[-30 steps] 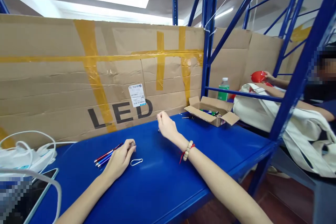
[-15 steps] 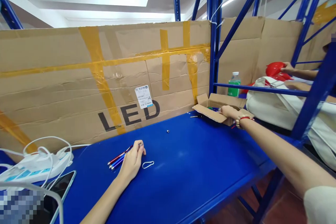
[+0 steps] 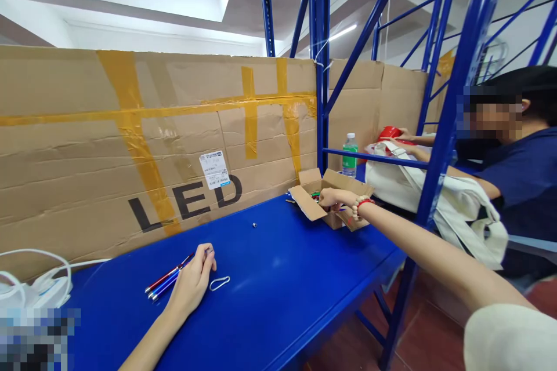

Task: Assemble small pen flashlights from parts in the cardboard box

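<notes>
My left hand [image 3: 192, 279] rests on the blue tabletop with its fingers curled closed. What they hold, if anything, is hidden. Beside it, partly covered by the hand, lie a red pen [image 3: 164, 278] and blue pens [image 3: 167, 285]. A silver carabiner [image 3: 220, 283] lies just right of the hand. My right hand [image 3: 334, 198], a beaded bracelet at its wrist, reaches into an open cardboard box [image 3: 310, 203] of small colourful items. Its fingers are bent together among the contents; what they grip cannot be made out. A small metal piece [image 3: 255, 225] lies between the hands.
A taped cardboard wall [image 3: 187, 145] lines the table's back edge. White cables and a power strip [image 3: 47, 293] sit at left. Blue rack posts [image 3: 322, 69] rise behind the box, near a green-labelled bottle [image 3: 349, 156]. A white bag [image 3: 400, 177] and another person are at right.
The view has turned right, bringing the other person into sight. My right hand remains in the box, its fingers now lower inside. My left hand stays beside the pens.
</notes>
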A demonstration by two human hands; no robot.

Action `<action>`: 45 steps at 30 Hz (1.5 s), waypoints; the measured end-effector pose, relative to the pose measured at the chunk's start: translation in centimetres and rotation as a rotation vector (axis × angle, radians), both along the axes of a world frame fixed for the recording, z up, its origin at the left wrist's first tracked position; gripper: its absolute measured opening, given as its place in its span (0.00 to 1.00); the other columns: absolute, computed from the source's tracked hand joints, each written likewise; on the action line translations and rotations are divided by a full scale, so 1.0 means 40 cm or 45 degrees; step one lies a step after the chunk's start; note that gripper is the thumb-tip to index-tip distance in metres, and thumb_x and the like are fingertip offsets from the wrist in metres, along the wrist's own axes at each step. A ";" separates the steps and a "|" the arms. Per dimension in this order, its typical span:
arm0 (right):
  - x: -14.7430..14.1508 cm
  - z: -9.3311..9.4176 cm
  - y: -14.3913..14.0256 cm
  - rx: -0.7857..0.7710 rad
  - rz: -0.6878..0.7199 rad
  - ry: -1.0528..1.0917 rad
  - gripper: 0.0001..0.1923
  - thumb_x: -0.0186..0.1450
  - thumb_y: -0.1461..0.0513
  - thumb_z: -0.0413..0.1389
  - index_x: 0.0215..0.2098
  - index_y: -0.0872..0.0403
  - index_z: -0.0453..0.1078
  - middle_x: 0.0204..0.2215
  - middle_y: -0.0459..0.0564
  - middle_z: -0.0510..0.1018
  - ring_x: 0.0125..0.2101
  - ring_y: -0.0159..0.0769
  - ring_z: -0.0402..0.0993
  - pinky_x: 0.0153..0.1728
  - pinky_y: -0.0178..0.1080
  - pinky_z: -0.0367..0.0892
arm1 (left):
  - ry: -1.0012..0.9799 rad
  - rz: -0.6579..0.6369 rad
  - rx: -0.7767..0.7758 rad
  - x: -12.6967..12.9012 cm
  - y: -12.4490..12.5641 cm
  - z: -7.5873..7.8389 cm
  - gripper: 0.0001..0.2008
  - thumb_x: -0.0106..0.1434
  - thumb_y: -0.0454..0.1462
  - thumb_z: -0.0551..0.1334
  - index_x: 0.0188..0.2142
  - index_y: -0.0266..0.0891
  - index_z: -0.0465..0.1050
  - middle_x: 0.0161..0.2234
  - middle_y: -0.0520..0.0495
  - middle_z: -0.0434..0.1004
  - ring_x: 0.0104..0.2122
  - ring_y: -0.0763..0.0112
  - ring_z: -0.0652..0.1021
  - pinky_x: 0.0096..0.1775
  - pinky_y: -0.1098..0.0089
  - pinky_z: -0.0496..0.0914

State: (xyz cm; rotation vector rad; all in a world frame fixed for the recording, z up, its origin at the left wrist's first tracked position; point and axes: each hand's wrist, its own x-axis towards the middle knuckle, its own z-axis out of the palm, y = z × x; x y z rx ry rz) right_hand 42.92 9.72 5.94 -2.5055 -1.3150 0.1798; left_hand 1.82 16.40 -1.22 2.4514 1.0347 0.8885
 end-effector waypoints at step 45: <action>-0.597 -0.199 0.154 0.484 1.012 0.236 0.09 0.60 0.67 0.52 0.38 0.56 0.71 0.33 0.48 0.77 0.33 0.31 0.72 0.37 0.32 0.65 | 0.303 -0.036 0.156 0.001 -0.021 0.012 0.11 0.63 0.43 0.56 0.41 0.40 0.61 0.37 0.49 0.72 0.36 0.68 0.74 0.36 0.71 0.66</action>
